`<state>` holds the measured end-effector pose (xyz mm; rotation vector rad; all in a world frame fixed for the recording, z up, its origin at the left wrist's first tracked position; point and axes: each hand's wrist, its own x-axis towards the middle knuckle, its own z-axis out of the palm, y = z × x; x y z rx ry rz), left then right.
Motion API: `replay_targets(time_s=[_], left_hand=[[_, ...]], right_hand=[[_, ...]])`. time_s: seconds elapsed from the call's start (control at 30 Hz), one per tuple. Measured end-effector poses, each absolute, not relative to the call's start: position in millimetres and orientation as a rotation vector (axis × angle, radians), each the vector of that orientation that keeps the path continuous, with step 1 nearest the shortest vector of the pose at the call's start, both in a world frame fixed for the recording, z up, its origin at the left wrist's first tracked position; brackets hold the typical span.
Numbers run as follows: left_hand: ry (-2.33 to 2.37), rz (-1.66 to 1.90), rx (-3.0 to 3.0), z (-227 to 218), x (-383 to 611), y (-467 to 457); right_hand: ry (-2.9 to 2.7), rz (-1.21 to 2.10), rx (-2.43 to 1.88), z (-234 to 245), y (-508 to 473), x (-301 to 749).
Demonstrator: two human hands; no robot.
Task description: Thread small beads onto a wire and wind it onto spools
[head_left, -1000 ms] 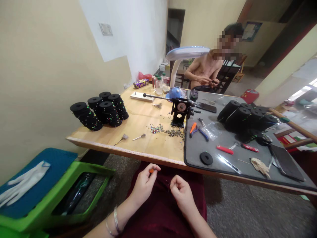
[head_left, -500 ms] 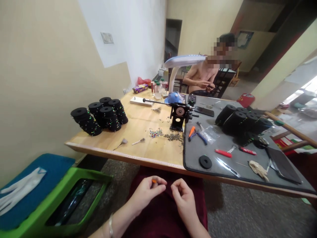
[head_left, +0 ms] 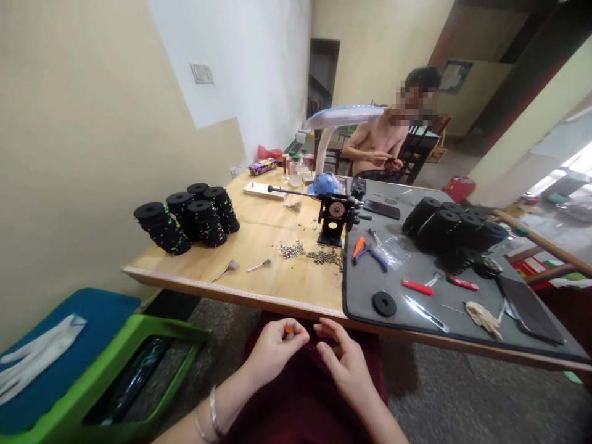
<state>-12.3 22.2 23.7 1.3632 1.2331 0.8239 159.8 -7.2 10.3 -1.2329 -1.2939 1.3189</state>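
Note:
My left hand point(head_left: 276, 348) is closed in front of the table edge, above my dark red clothing. A small orange thing point(head_left: 288, 330) shows between its fingers; its full shape is hidden. Just to its right is my right hand point(head_left: 345, 364), palm turned inward, thumb and fingers apart, nothing visible in it. The hands do not touch. Beyond them on the wooden table point(head_left: 277, 287) lie small multicoloured beads point(head_left: 291, 249) and a heap of small metal pieces point(head_left: 324, 256). A black hand-cranked device point(head_left: 332, 219) stands behind these.
Stacks of black foam spools point(head_left: 203, 216) stand at the left, more black rolls point(head_left: 439, 225) at the right. The grey mat point(head_left: 370, 308) bears pliers point(head_left: 370, 256), a black foam disc point(head_left: 384, 303), tweezers point(head_left: 425, 313) and red-handled cutters point(head_left: 417, 287). A person point(head_left: 377, 148) sits beyond the lamp point(head_left: 345, 116).
My right hand has opened, its thumb and fingers parting from a pinch. The left hand has turned slightly, and more of the orange thing shows.

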Motion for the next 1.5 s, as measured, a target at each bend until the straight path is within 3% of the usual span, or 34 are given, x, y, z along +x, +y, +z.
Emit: replay_targets(time_s=[0.2,0.67,0.8,0.97,1.17,1.37,1.5], left_hand=[[1.258,0.808,1.609,34.9,-11.2,21.1],[1.670,0.511,2.294,47.0,-36.0,106.7],[1.688,0.681,2.357,46.2,-42.3,119.4],[1.922,0.836,2.149,43.1,-68.2,133.0],[1.879,0.891,1.999,36.9,-87.0,148.2],[1.588,0.999,1.786,40.4,-78.1,109.8],[1.208,1.016,1.180,32.7,-52.5,59.4]], right_hand=[[-1.074,1.767,-1.034,9.8,6.4,144.4],[-0.795,1.518,-1.161,-7.8,15.5,153.9],[-0.787,1.568,-1.129,-19.8,12.0,154.4],[-0.764,1.595,-1.102,-24.8,6.7,152.6],[-0.800,1.619,-1.077,-23.9,4.8,148.4],[-0.821,1.633,-1.064,-16.7,3.1,148.7],[-0.885,1.615,-1.101,-5.1,0.3,144.9]])
